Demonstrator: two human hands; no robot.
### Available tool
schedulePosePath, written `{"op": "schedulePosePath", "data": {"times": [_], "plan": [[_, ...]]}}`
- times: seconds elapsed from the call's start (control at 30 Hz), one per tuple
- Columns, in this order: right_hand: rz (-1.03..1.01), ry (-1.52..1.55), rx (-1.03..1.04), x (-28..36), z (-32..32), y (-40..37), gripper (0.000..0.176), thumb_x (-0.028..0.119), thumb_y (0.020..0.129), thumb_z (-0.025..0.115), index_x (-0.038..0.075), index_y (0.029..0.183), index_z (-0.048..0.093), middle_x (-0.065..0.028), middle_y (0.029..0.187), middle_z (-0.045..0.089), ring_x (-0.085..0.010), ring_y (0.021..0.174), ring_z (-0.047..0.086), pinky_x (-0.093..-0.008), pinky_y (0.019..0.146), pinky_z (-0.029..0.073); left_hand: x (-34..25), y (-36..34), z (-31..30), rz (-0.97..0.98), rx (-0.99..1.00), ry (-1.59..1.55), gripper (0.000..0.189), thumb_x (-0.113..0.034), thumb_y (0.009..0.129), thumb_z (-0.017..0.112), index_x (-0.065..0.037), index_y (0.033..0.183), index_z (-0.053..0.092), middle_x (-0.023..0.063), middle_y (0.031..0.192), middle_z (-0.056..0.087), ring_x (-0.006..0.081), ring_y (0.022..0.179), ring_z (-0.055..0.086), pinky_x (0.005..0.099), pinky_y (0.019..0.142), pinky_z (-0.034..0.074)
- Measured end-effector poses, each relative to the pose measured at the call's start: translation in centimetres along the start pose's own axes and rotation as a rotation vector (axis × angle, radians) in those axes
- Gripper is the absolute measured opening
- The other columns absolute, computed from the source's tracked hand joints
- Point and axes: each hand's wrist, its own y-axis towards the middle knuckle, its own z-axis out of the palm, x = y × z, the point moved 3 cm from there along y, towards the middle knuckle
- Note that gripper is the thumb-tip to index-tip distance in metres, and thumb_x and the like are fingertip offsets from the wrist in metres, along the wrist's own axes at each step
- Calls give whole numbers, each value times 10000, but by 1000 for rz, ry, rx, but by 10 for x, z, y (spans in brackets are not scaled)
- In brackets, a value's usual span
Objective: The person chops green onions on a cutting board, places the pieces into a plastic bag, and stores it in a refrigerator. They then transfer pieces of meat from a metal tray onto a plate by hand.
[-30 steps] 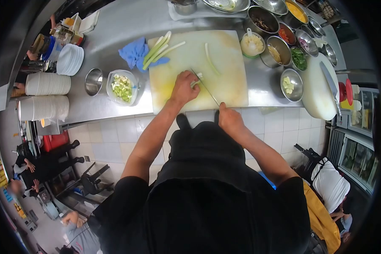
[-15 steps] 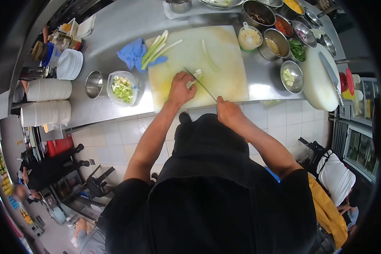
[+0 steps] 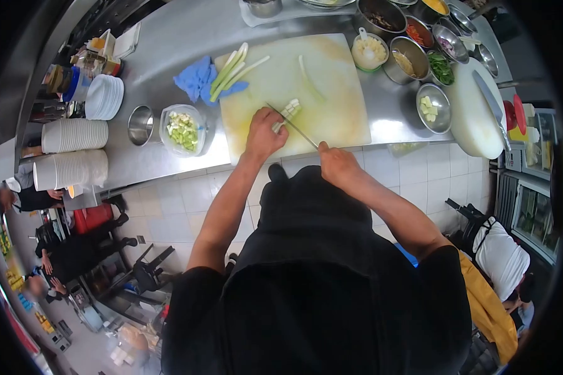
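My right hand [image 3: 339,164] is wrapped round the handle of a knife [image 3: 304,135], whose blade slants up and left across the white cutting board [image 3: 338,81]. My left hand [image 3: 266,134] has curled fingers pressing a green onion stalk [image 3: 276,126] to the board, right beside the blade. Chopped pale pieces [image 3: 291,107] lie on the blade's far side. Several whole green onion stalks [image 3: 233,72] rest at the board's upper left, partly over a blue cloth [image 3: 198,78]. A single stalk [image 3: 309,79] lies apart, farther right.
Left of the board stand a bag-lined container of chopped green onion [image 3: 182,130], a metal cup [image 3: 141,125] and stacked white bowls [image 3: 75,134]. To the right are a metal bowl of pale chunks [image 3: 428,109], several ingredient pots [image 3: 406,60] and another knife [image 3: 488,97] on a round board [image 3: 475,119].
The chopped pieces beside the blade now form a slightly longer row. My left hand has shifted slightly left, still on the stalk. Another person has come into view at the far left.
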Motion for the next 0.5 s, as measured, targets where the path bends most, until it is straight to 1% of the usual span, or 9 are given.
{"op": "schedulePosePath", "data": {"times": [0.07,0.2,0.27,0.3,0.37,0.5], "plan": [[-10,20,-108,-12,18,5,158,3,802,524,-51,951,512,-253,734,659,-424,702,670,-499,638,537,2,3,1,-12,13,-23,187,-62,654,680,-35,837,658,149,906,605,353,889,591,433,791,498],[-24,-23,-108,-3,-6,1,167,6,799,528,-53,955,511,-254,714,653,-423,680,666,-502,622,535,-12,6,-11,-31,-17,-69,180,-63,652,683,-37,829,663,146,905,610,349,884,589,432,789,494],[-40,-17,-117,6,-20,-5,166,9,802,530,-51,955,510,-258,713,649,-419,678,666,-506,623,534,-21,1,-22,7,-68,29,161,-59,655,686,-38,814,666,141,893,612,345,876,586,428,786,490],[-39,-14,-116,8,-18,-5,166,9,802,530,-51,955,510,-258,713,649,-419,678,666,-506,623,534,-18,-1,-22,7,-65,29,161,-59,655,686,-38,814,666,141,893,612,345,876,586,428,786,490],[-50,-15,-28,10,-13,-3,158,11,805,524,-48,951,510,-259,705,645,-415,693,668,-504,638,536,-10,-5,-16,10,13,48,145,-63,660,690,-37,801,665,135,875,610,344,869,584,424,795,482],[-32,31,-60,1,14,8,163,14,807,521,-49,957,519,-254,725,654,-405,722,677,-496,672,541,-2,-9,-10,-23,-18,19,143,-67,660,692,-36,796,660,132,871,610,342,866,584,422,809,475]]}}
